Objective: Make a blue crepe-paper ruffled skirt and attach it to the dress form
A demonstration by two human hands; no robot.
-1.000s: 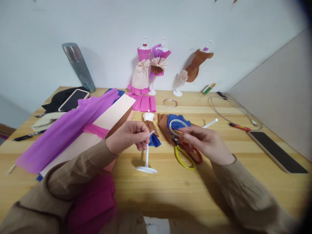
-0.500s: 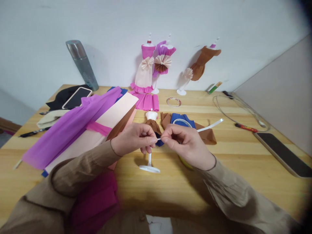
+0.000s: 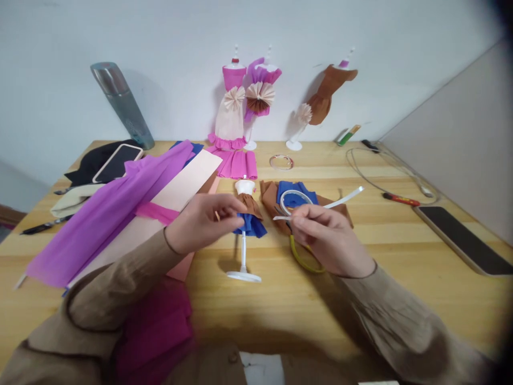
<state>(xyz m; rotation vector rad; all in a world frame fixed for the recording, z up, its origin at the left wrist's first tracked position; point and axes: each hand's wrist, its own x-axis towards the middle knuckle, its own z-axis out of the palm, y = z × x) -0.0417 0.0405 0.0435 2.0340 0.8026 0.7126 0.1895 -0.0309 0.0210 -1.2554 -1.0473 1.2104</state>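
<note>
My right hand (image 3: 328, 238) pinches a narrow white strip (image 3: 281, 218) between thumb and fingertips, its short end pointing left. A longer white length (image 3: 343, 198) shows beyond the knuckles. My left hand (image 3: 200, 222) has thumb and forefinger curved and apart, with nothing visible between them. Beside its fingertips stands a small white dress form (image 3: 244, 187) on a round base, wearing a brown-over-blue ruffled skirt (image 3: 251, 224). Behind my right hand, a white ring like a tape roll (image 3: 282, 202) lies on folded blue and brown paper (image 3: 269, 195). A yellow-green loop (image 3: 298, 259) is partly hidden below that hand.
Three dressed forms (image 3: 233, 80) stand along the wall. Crepe-like purple paper (image 3: 108, 214) and other sheets cover the left side, near a phone (image 3: 118, 163) and a bottle (image 3: 124, 107). Another phone (image 3: 465, 240), a cable (image 3: 356, 174) and a red tool (image 3: 401, 200) lie right.
My hands have parted. The left has drawn back leftward, its fingers off the strip; the right has shifted right with the strip still pinched. The blue ruffle now shows between them.
</note>
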